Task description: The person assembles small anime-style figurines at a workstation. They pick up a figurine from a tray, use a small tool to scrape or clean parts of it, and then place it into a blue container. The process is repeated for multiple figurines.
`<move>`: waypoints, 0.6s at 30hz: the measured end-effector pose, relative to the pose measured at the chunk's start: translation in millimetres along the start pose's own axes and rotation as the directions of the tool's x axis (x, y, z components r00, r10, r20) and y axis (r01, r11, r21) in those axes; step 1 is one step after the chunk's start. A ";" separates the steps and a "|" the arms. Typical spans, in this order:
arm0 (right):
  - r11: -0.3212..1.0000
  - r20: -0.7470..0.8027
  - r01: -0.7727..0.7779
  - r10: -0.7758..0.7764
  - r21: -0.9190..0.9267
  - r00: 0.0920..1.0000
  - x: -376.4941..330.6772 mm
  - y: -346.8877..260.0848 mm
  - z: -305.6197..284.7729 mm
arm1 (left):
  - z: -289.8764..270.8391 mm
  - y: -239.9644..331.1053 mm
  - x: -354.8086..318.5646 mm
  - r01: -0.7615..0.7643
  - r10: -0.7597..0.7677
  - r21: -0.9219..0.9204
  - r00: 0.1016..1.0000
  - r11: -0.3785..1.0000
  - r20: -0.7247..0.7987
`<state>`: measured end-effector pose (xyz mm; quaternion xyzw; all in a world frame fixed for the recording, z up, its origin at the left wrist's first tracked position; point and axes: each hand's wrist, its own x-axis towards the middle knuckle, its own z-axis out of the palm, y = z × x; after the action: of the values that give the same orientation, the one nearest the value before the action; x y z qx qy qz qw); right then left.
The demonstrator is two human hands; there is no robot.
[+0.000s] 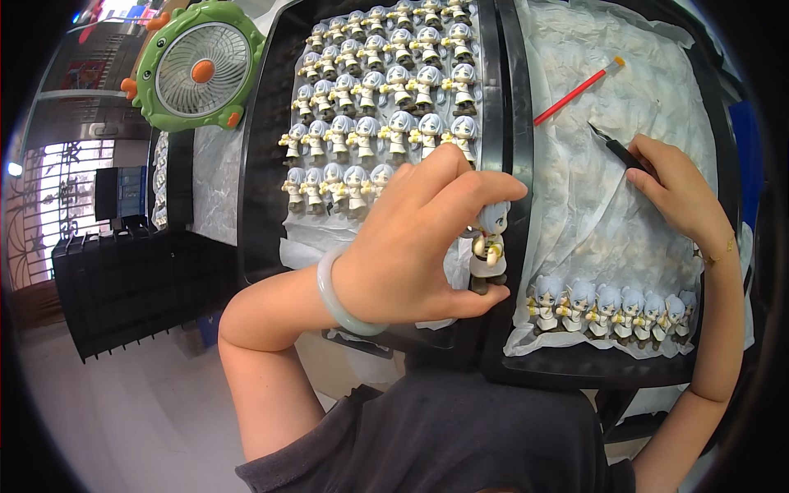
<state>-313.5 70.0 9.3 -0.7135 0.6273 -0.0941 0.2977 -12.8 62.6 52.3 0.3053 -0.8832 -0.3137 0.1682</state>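
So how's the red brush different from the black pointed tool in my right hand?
The red brush lies on the white sheet; the black pointed tool is in your right hand. The brush's yellowish tip points up-right; the tool's thin tip points up-left. Both are slender.

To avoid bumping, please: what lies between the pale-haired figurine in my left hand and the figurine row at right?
In the head view, a black tray rim and white wrinkled paper show between the held figurine and the figurine row.

A round green plastic fan [200, 68] with cartoon-animal trim shows at upper left, a bright, dark-latticed window [70, 193] at far left.
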 end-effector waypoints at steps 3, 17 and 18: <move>1.000 -0.012 -0.002 0.002 -0.004 1.000 -0.7 1.0 1.3 | -7.1 4.3 1.3 -0.045 0.041 0.172 0.999 0.984 0.025; 1.000 -0.003 0.013 -0.013 -0.028 1.000 0.0 3.4 1.0 | -4.1 2.1 -0.8 -0.078 0.081 0.194 0.997 0.978 -0.003; 1.000 0.004 0.005 -0.005 -0.029 1.000 0.3 2.4 0.5 | -4.1 2.4 -1.4 -0.082 0.085 0.207 0.996 0.975 -0.008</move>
<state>-315.2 69.9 7.5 -0.7196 0.6261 -0.0841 0.2884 -10.8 63.2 56.8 0.2864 -0.9215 -0.2106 0.1562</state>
